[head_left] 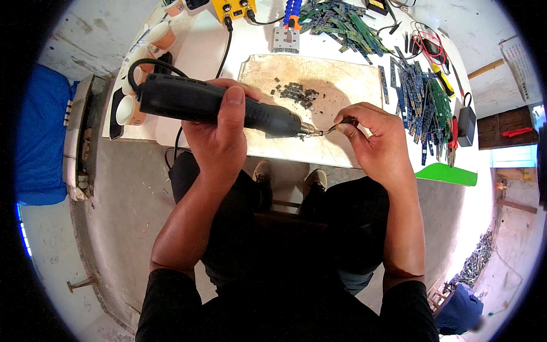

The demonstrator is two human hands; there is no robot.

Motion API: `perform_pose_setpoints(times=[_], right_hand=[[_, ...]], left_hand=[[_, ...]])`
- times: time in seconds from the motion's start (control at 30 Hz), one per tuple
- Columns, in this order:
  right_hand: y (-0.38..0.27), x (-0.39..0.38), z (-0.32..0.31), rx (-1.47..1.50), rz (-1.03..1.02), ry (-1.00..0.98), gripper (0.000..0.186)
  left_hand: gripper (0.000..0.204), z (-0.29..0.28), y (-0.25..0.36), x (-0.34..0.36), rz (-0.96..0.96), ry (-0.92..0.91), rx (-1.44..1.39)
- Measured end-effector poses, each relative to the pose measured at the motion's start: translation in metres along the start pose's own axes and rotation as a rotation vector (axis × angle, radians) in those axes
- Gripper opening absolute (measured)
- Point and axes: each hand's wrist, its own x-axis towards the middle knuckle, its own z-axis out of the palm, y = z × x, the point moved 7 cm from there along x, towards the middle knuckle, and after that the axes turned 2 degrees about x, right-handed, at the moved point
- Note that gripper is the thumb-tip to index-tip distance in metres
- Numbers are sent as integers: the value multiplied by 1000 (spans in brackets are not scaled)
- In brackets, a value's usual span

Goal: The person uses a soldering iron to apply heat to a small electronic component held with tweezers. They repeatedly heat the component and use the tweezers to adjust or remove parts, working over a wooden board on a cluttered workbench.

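My left hand [213, 139] is wrapped round the thick body of a black hot air gun [176, 100], held level with its metal nozzle [309, 129] pointing right. From the right, my right hand [379, 139] pinches a pair of dark tweezers [341, 123]. Their tips meet a tiny dark piece just off the nozzle's mouth; its kind is too small to tell. Both tools are over the front of a worn, pale work board [359, 80]. Behind the nozzle lies a loose heap of small dark chips [299, 93] on that board.
Circuit board strips [424, 108] are piled at the right, beside red-handled pliers [453, 137] and a black box [467, 122]. More green strips [347, 25] lie at the back. A yellow soldering station [233, 8], metal block [286, 41] and paper cups [130, 111] also stand on the table.
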Motion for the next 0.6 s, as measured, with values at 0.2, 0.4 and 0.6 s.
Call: perform_pose_setpoints(times=[0.2,0.4,0.6], right_hand=[[-1,0,0,0,7,5,17],[-1,0,-1,4,3,7,17],[0,-1,-1,12,3,7,18]], left_hand=[[27,0,1,0,-12,13,-7],[27,-1,0,0,-8,9,-8],[26,-1,-2,-1,-9,10,-20]])
